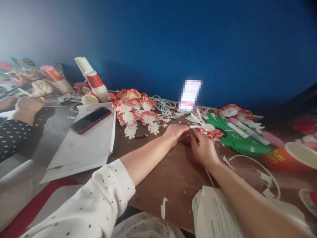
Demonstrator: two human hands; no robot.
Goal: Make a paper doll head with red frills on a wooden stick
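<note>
a narrow white band is at the fingertips, held just above the brown table and near the edge of a green sheet. the left hand has thumb and fingers pressed together at the band's near end; the right hand pinches right beside it, thumb against forefinger. the fingers hide exactly how the band is folded or joined there.

just past the right fingers sits a frilled red-and-white piece, with loose white strips pointing up behind it; whether band and piece are attached, i cannot tell. judging by this, the item in hand is partway through, its parts not yet clearly one.

farther left, a pile of frilled paper figures lies on the table, round tops with white cut-out bodies below; these look finished, or close to it. a smaller frilled group rests at the back of the green sheet, beside some pens, and how complete it is stays unclear. paper scraps around the pile suggest much cutting is done. how many more are left to make, nothing here shows.

beyond the pile, a co-worker's hand is at the far left, near stacked paper cups.
</note>
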